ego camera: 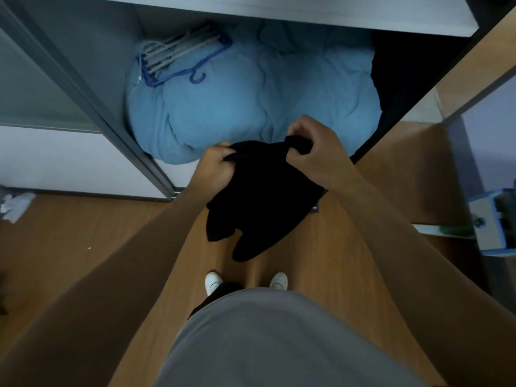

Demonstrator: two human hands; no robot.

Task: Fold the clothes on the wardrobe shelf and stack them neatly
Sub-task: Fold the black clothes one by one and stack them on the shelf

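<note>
Hands grip one dark garment (262, 196) above the blue duvet's (251, 107) front edge — left hand (215, 163), right hand (315, 143) — unfolded; next, spread it flat.

The garment (265, 196) is plain black, with no visible pattern. The quilt (251, 101) is plain pale blue. One hanger (178, 74) is bright blue, and the other hangers (173, 51) are pale grey. The wardrobe frame (92, 88) is grey and the shelf (279, 15) white. A heap (396, 79) at the right is near-black. The floor (69, 233) is orange-brown with wood grain. The shoes (213, 282) are white, the shirt (265, 344) is grey, and the box (488, 222) is blue and white.
</note>
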